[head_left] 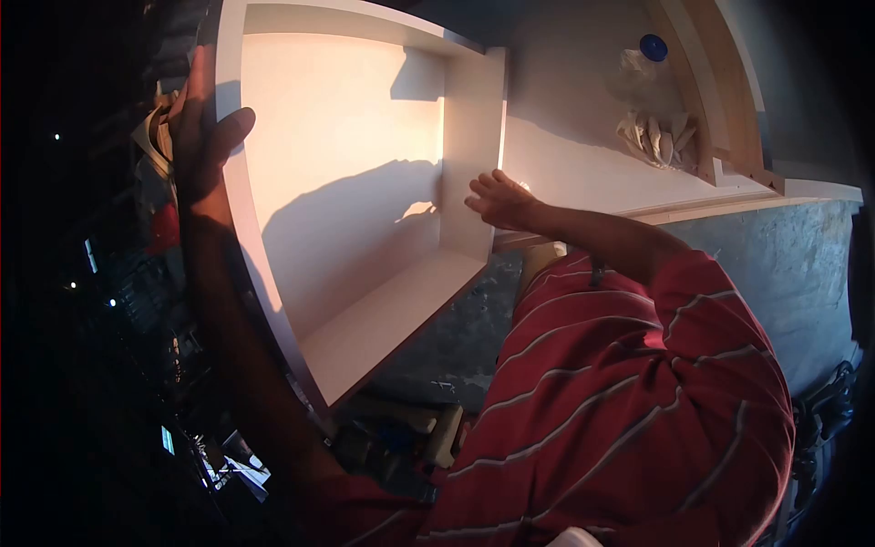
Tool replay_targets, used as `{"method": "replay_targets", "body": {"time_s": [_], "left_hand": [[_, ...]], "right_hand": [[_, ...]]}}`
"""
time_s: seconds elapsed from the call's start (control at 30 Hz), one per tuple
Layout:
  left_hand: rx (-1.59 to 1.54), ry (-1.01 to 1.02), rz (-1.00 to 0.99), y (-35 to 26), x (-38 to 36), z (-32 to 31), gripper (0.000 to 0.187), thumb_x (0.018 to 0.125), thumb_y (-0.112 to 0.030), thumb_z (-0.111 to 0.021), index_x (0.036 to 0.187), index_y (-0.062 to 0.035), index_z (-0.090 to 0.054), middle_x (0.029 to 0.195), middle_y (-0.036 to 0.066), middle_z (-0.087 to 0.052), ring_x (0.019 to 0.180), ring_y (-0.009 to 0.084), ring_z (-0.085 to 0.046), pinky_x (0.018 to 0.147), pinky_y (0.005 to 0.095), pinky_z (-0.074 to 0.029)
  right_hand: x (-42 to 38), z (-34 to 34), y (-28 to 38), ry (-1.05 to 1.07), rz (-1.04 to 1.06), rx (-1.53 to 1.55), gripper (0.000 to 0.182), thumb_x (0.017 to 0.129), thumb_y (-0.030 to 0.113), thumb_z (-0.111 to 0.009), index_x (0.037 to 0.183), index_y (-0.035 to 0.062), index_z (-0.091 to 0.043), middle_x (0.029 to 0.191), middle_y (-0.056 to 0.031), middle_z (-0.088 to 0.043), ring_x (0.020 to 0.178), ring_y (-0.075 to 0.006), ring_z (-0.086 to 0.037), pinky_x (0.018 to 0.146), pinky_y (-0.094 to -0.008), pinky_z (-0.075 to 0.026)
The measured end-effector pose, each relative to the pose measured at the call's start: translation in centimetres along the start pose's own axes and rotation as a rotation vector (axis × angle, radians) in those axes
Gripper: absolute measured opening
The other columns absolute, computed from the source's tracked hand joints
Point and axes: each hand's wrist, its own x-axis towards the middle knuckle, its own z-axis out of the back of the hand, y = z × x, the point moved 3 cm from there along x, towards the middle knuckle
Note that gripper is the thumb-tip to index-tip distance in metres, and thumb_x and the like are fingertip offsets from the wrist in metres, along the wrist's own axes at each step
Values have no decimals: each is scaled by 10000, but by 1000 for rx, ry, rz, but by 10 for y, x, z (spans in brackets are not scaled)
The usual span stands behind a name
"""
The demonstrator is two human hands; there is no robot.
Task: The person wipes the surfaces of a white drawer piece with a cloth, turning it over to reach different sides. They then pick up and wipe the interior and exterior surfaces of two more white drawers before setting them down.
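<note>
A white open box like a drawer [337, 118] stands tilted at the centre left, its inside facing me and partly in shadow. My left hand [210, 137] grips its left side wall, with the thumb over the front edge and the fingers along the outside. At the box's right wall is my right hand [501, 199], fingers slightly bent and apart over the edge, with nothing held in them. Whether its fingertips touch the wall is hard to tell.
A light panel with a wooden frame [706, 82] lies at the upper right, bearing a blue round lid [653, 47] and a clear bag with pale pieces [658, 139]. Dark items [392, 447] lie on the floor below the box.
</note>
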Motion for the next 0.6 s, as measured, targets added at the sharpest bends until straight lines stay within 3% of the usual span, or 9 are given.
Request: {"method": "replay_targets", "body": {"time_s": [0.13,0.23,0.27,0.3,0.4,0.43,0.5,0.57,0.6], "left_hand": [[-83,8,62,-8,-2,-4,904,699,-341,-673,1458,20,-339,1243,184,-555,1142,241,-530,997,355,-411],[-82,-28,82,-9,-4,-4,916,690,-346,-677,1462,11,-338,1256,177,-537,1158,247,-518,1000,369,-409],[14,69,-53,-1,0,-1,935,688,-359,-678,1474,0,-321,1288,176,-500,1196,263,-490,1026,381,-382],[25,69,-65,10,-3,-1,935,688,-359,-678,1474,0,-321,1288,176,-500,1196,263,-490,1026,381,-382],[-110,60,12,23,-6,3,980,684,-375,-666,1501,-15,-263,1359,191,-404,1270,287,-419,1060,398,-343],[-103,58,5,22,-4,5,980,684,-375,-666,1501,-15,-263,1359,191,-404,1270,287,-419,1060,398,-343],[-240,77,205,25,-3,4,998,684,-391,-665,1504,-7,-245,1367,192,-400,1284,290,-410,1070,403,-330],[-255,20,204,23,-4,1,1003,686,-401,-660,1505,-4,-238,1325,190,-448,1273,294,-430,1068,395,-326],[-218,27,171,22,-3,3,1003,682,-408,-661,1502,-4,-249,1329,190,-457,1267,291,-440,1060,391,-335]], "right_hand": [[44,28,-78,-29,-277,-163,199,794,144,-579,970,80,-647,1010,-119,-539,1012,-255,-517,883,-373,-407],[76,45,-150,-107,-506,-338,142,814,157,-574,921,79,-626,1011,-133,-549,924,-278,-564,742,-391,-487],[84,52,-163,-115,-604,-298,186,813,154,-591,984,103,-642,1008,-139,-556,897,-285,-575,722,-407,-503],[88,56,-175,-124,-700,-256,242,812,152,-609,1047,127,-658,1004,-145,-563,871,-293,-586,703,-424,-520],[91,80,-159,-415,-713,42,252,840,162,-620,1089,139,-652,1022,-138,-560,900,-305,-603,737,-440,-537],[90,82,-147,-425,-710,42,252,840,162,-620,1089,139,-652,1022,-138,-560,900,-305,-603,737,-440,-537],[87,77,-109,-396,-483,231,332,863,182,-623,1195,165,-613,1099,-133,-546,1034,-301,-575,849,-443,-506],[82,60,-85,-307,-302,82,403,853,198,-659,1246,164,-577,1168,-125,-517,1128,-300,-520,955,-431,-451],[81,46,-79,-106,-300,1,416,882,275,-632,1276,169,-552,1208,-104,-492,1219,-290,-437,1060,-438,-344]]}}
